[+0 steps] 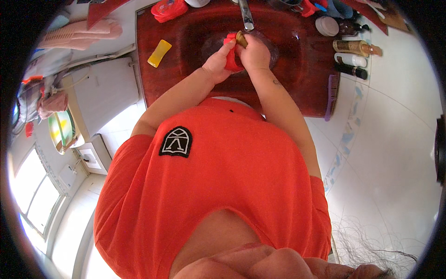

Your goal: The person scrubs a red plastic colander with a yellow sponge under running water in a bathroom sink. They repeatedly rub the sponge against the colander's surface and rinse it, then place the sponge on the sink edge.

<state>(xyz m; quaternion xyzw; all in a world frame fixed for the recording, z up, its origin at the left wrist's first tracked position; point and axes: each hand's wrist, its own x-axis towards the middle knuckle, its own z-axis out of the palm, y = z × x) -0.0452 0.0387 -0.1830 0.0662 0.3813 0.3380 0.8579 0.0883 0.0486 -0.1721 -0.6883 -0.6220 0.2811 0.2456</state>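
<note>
Over the dark red sink basin point(292, 66), just below the chrome faucet point(246, 17), both hands are close together. My left hand point(220, 62) grips a red item point(231, 60), perhaps a plastic holder or cup, with the thumb on its upper edge. In my right hand point(255, 54) is a small olive-brown object point(241, 39), held against the top of the red item; its kind cannot be told. The fingers of my right hand partly hide both things. On the counter to the left lies a yellow bar-shaped item point(159, 53), narrowed in the middle.
A red soap dish or box point(169, 9) stands at the back left. Several bottles point(351, 47) and a round white jar point(327, 26) line the right side. A purple comb point(331, 97) lies at the right edge. Pink slippers point(83, 33) are at the upper left.
</note>
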